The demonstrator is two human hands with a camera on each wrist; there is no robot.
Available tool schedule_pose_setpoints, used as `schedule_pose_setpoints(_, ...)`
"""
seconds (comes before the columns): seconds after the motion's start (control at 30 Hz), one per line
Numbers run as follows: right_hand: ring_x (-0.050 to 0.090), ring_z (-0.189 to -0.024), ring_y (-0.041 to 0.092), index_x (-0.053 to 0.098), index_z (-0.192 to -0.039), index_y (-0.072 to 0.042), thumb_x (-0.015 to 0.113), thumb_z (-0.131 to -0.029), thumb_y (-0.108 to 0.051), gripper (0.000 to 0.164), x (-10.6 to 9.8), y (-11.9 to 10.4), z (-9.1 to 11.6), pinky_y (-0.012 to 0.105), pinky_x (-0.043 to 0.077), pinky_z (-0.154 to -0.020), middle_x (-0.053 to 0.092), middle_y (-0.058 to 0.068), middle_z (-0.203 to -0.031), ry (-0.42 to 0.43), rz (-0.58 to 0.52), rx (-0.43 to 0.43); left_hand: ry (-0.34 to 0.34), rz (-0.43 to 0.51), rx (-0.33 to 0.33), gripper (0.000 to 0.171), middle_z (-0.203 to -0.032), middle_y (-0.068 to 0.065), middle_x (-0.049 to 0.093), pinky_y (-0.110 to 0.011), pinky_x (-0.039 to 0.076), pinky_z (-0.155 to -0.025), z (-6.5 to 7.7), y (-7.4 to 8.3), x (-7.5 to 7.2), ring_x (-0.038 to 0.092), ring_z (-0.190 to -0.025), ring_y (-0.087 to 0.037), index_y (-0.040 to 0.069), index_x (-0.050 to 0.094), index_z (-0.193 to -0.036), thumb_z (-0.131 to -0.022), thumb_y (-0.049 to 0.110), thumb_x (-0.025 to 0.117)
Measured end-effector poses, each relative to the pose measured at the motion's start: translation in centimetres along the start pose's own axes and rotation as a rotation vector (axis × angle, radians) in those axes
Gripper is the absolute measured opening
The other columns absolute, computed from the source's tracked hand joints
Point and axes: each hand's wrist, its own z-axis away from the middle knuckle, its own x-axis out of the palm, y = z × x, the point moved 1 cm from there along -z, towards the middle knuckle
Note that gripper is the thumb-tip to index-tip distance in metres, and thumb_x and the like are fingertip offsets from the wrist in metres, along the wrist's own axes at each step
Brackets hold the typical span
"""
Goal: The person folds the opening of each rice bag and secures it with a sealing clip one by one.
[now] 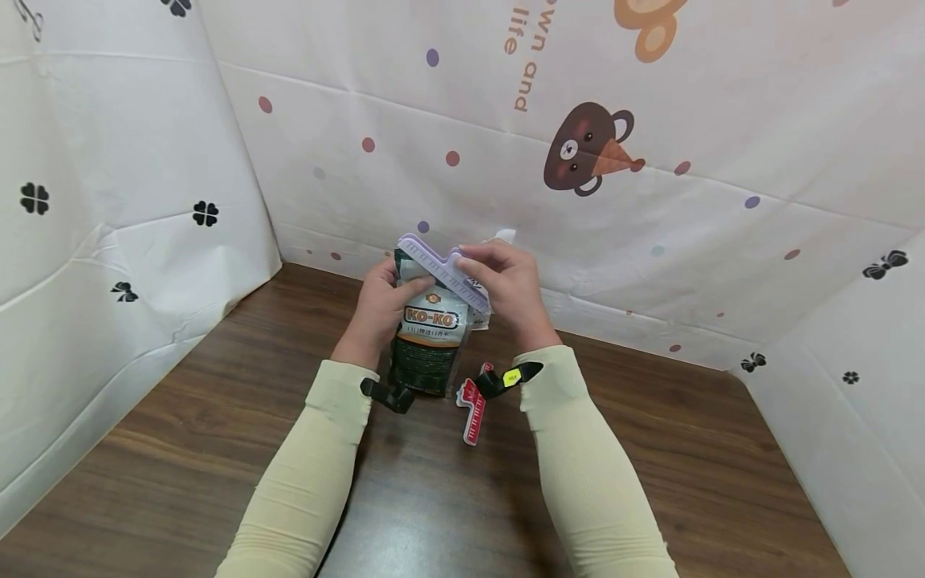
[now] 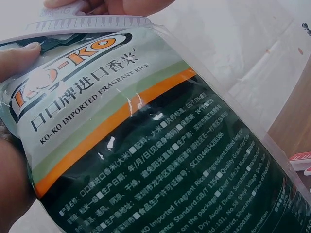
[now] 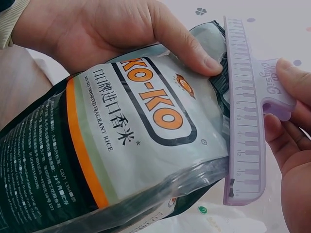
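Observation:
A rice bag (image 1: 426, 365), silver at the top and dark green below, is held up by my left hand (image 1: 377, 309), thumb on its front near the top. Across the folded top lies a light purple bag clip (image 3: 245, 145) with piano-key markings. My right hand (image 1: 511, 282) pinches the clip's handle between thumb and fingers. In the left wrist view the clip (image 2: 92, 23) runs along the upper edge of the bag, and the left thumb presses just below it.
Red piano-key clips (image 1: 473, 413) lie on the brown wooden table (image 1: 650, 449), just right of the bag and partly behind the right wrist's black strap. A white plastic package (image 1: 503, 236) shows behind the right hand. Patterned white cloth (image 1: 347, 193) closes off the back and sides.

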Motion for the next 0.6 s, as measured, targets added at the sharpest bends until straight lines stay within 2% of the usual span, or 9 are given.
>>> schedule_pose_setpoints(0.3, 0.062, -0.091, 0.018, 0.073, -0.110, -0.009, 0.072, -0.088, -0.019, 0.024, 0.09, -0.03, -0.10, 0.028, 0.056, -0.076, 0.067, 0.008, -0.102, 0.003, -0.006, 0.007, -0.009, -0.002, -0.023, 0.041, -0.120, -0.009, 0.063, -0.037, 0.055, -0.088, -0.04, -0.07, 0.00, 0.065, -0.101, -0.022, 0.015, 0.060, -0.128, -0.089, 0.025, 0.071)
schedule_pose_setpoints(0.6, 0.062, -0.094, 0.017, 0.071, -0.114, -0.008, 0.072, -0.088, -0.015, 0.028, 0.29, 0.07, -0.15, 0.029, 0.055, -0.078, 0.067, 0.011, -0.108, -0.005, -0.037, 0.040, -0.011, -0.001, -0.011, 0.041, -0.118, -0.009, 0.064, -0.033, 0.056, -0.085, -0.03, -0.07, -0.03, 0.067, -0.098, -0.020, 0.014, 0.060, -0.127, -0.089, 0.025, 0.071)
